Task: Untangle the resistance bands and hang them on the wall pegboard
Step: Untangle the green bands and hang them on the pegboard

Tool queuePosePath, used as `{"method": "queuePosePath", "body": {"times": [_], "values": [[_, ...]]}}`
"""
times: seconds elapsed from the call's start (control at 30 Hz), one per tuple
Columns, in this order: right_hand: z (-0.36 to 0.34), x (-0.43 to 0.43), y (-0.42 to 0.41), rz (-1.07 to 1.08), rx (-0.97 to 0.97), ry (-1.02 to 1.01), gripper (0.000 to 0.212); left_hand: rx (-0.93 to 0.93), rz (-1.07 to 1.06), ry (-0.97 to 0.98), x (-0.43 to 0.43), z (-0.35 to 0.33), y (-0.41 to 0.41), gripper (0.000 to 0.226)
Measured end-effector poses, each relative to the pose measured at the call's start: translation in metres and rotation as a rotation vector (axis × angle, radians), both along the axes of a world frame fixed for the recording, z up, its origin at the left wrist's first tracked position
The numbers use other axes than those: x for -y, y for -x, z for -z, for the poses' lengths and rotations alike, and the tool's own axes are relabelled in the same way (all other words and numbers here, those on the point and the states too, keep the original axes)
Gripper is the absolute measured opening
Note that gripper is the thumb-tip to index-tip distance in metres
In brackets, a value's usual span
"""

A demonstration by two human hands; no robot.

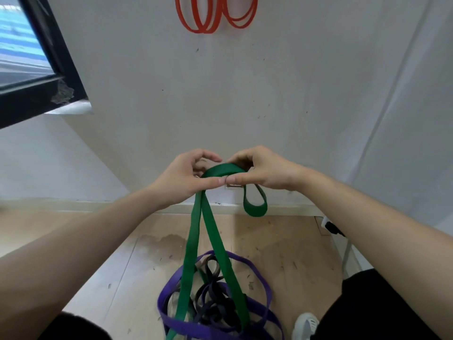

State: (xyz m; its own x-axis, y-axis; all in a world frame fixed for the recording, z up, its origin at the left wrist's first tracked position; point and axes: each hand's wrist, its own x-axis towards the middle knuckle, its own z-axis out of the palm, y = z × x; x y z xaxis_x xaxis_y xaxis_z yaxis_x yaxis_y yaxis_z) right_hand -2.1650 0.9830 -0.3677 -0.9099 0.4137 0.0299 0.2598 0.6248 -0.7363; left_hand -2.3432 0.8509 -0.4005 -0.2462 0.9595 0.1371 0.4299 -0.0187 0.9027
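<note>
Both of my hands are raised in front of the wall (245, 94), close together, thumb tips touching.

1. Left hand (186, 177): fingers curled, thumb laid across the green band (208, 241) where its two strands cross.
2. Right hand (259, 168): fingers curled over the top fold of the green band, pinching it. A short loop of the band hangs below this hand.
3. Green band: two flat strands run from the hands down to the floor (98, 253) and into the pile there.
4. Pile on the floor, between my legs: a purple band (267, 290) lies in wide loops around thin black bands (213, 290). The green strands pass through this pile; I cannot tell how they are interlaced.
5. Red bands (213, 15): hanging in loops against the wall at the top edge of view, well apart from the hands. Their support is cut off by the frame.

A dark-framed window (49, 69) is at upper left. A white shoe (305, 325) is at lower right, just beside the pile.
</note>
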Motion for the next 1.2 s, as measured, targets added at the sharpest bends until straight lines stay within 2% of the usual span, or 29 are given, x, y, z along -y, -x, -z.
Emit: {"method": "queuePosePath", "body": {"times": [0.1,0.33,0.5,0.67,0.8,1.0,1.2], "values": [[-0.007,0.0,0.001,0.028,-0.074,0.018,0.025,0.009,-0.005,-0.003,-0.002,0.006,-0.007,0.044],[-0.023,-0.002,-0.003,0.129,-0.382,0.172,0.015,0.011,0.043,0.08,-0.008,0.023,-0.03,0.025],[-0.036,-0.007,-0.01,0.238,-0.623,0.272,0.01,0.071,0.09,0.155,-0.009,0.034,-0.034,0.03],[-0.036,-0.023,-0.017,0.342,-0.741,0.308,0.007,0.134,0.053,0.137,-0.015,0.029,-0.032,0.022],[-0.026,-0.044,-0.028,0.411,-0.674,0.313,0.006,0.179,0.013,0.087,-0.013,0.016,-0.016,0.023],[-0.003,-0.064,-0.044,0.38,-0.366,0.279,0.007,0.197,-0.088,-0.01,-0.013,0.001,-0.002,0.022],[0.014,-0.065,-0.049,0.237,-0.008,0.266,0.032,0.19,-0.109,-0.121,-0.009,-0.018,0.006,0.01]]}}
